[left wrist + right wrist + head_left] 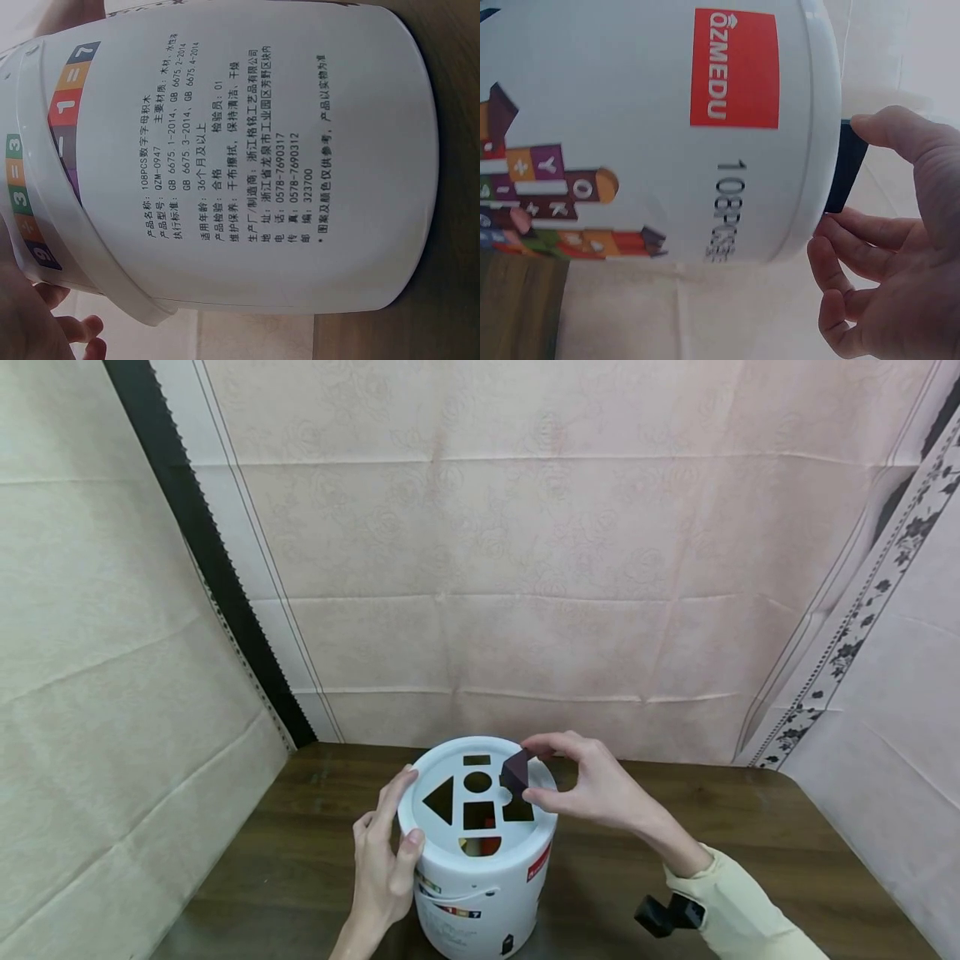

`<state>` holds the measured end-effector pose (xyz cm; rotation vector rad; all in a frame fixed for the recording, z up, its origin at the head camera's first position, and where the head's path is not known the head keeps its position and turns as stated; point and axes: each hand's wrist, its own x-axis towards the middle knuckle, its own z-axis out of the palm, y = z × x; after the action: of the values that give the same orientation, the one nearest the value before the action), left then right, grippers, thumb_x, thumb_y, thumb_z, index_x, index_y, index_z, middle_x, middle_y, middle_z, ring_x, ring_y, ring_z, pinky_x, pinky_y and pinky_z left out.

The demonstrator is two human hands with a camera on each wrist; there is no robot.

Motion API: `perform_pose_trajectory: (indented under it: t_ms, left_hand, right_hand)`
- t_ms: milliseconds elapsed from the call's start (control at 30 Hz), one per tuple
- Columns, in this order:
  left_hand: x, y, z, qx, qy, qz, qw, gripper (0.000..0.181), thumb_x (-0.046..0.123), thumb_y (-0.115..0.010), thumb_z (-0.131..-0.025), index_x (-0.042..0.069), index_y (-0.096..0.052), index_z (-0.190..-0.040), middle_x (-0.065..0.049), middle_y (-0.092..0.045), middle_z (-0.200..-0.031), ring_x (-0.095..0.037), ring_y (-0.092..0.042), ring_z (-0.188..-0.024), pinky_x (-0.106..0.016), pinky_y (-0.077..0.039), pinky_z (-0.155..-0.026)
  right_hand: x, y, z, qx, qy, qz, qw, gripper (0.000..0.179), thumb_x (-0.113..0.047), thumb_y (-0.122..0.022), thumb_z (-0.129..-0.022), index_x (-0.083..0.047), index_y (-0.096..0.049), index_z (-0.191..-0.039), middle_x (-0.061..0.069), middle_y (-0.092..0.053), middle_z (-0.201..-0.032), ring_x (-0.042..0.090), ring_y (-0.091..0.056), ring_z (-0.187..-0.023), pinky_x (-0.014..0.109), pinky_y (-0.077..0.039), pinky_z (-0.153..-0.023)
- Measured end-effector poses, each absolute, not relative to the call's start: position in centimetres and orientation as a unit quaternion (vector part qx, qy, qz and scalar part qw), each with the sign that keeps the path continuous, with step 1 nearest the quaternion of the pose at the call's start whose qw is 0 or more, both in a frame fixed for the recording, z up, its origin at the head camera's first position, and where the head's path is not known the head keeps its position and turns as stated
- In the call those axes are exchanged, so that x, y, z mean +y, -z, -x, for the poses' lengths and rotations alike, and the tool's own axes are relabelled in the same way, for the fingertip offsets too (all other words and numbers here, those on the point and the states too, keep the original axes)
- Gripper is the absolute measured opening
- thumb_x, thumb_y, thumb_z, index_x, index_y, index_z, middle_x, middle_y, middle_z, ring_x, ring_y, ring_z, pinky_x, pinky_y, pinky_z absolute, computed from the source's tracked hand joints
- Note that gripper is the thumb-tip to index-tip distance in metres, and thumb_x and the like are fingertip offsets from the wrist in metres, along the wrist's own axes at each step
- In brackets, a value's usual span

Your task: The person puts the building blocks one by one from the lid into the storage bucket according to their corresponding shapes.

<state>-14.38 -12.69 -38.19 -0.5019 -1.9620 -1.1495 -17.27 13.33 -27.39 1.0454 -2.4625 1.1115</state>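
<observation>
A white bucket [480,910] stands on the table, its lid [442,756] pierced by several shaped holes: a triangle, a circle, squares and others. My right hand [596,781] pinches a dark purple angular block [514,773] between thumb and fingers over the lid's right side. In the right wrist view the block [847,166] sits against or just above the lid's edge; contact there cannot be told. At the bucket's left my left hand [386,852] rests its thumb and fingertips on the lid's rim. Part of this hand [34,319] shows in the left wrist view, some fingers loosely bent.
A brown wood-grain table [637,860] lies under the bucket. Pale cloth [510,568] hangs behind and at both sides. A white handle [97,255] crosses the bucket's printed wall. Through the front hole, red and yellow pieces [480,846] show inside.
</observation>
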Motion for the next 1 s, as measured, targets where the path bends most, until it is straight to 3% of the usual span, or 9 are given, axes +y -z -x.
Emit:
perform_pose_trajectory:
  t_ms: [200,333,567,1000]
  left_hand:
    - [-12.6,38.2,14.4,-0.773,0.455,0.199,0.394,0.059,0.050,-0.034,-0.089,0.011,-0.046,-0.132,-0.005,-0.046,-0.133,-0.020,-0.050,-0.107,-0.050,-0.019,-0.079]
    - [-12.6,38.2,14.4,-0.773,0.454,0.199,0.395,0.060,0.050,-0.034,-0.089,0.011,-0.046,-0.132,-0.005,-0.046,-0.133,-0.020,-0.051,-0.106,-0.050,-0.019,-0.079]
    - [-12.7,38.1,14.4,-0.774,0.452,0.200,0.397,0.059,0.050,-0.033,-0.090,0.011,-0.046,-0.133,-0.005,-0.046,-0.133,-0.020,-0.052,-0.104,-0.050,-0.020,-0.078]
    - [-12.7,38.1,14.3,-0.775,0.451,0.202,0.394,0.060,0.050,-0.033,-0.090,0.011,-0.045,-0.133,-0.005,-0.046,-0.133,-0.019,-0.052,-0.104,-0.049,-0.020,-0.078]
  right_hand:
    - [12.7,28.9,18.8,-0.832,-0.381,-0.382,0.128,0.050,-0.035,-0.075,-0.072,-0.013,-0.061,-0.114,-0.007,-0.062,-0.101,0.015,-0.051,-0.095,0.038,-0.039,-0.081]
    - [11.9,28.9,18.8,-0.824,-0.383,-0.395,0.135,0.049,-0.033,-0.075,-0.072,-0.011,-0.062,-0.113,-0.003,-0.063,-0.098,0.014,-0.051,-0.094,0.041,-0.039,-0.079]
    - [10.3,28.7,18.9,-0.818,-0.373,-0.415,0.140,0.047,-0.032,-0.074,-0.072,-0.010,-0.062,-0.112,-0.011,-0.063,-0.100,0.013,-0.052,-0.093,0.041,-0.039,-0.076]
    - [7.6,28.5,18.9,-0.817,-0.363,-0.431,0.122,0.048,-0.034,-0.074,-0.072,-0.009,-0.063,-0.112,-0.008,-0.063,-0.101,0.016,-0.053,-0.093,0.040,-0.039,-0.075]
